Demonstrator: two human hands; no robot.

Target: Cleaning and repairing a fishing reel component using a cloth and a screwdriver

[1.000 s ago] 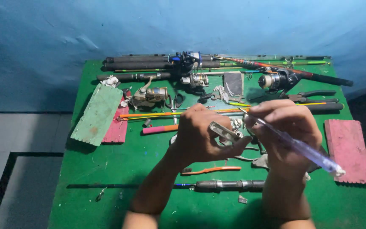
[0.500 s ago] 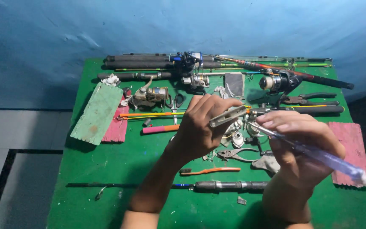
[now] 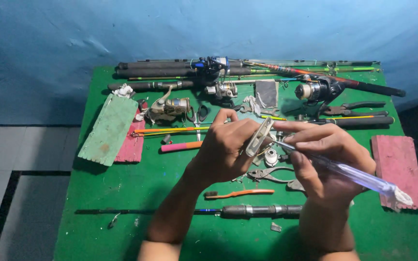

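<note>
While the left hand (image 3: 226,152) grips a small grey reel part (image 3: 260,137) above the middle of the green table (image 3: 102,193), the right hand (image 3: 327,162) pinches a clear syringe-like tube (image 3: 349,174) whose tip meets the part.

A green-topped table (image 3: 122,193) carries dark fishing rods (image 3: 170,67) along its far edge, with a black spinning reel (image 3: 315,89) toward the right. A pale green board (image 3: 107,130) overlaps a red board (image 3: 132,140) at left; another red board (image 3: 397,169) lies right. An orange toothbrush (image 3: 240,194) rests near a dark rod handle (image 3: 262,210).
</note>
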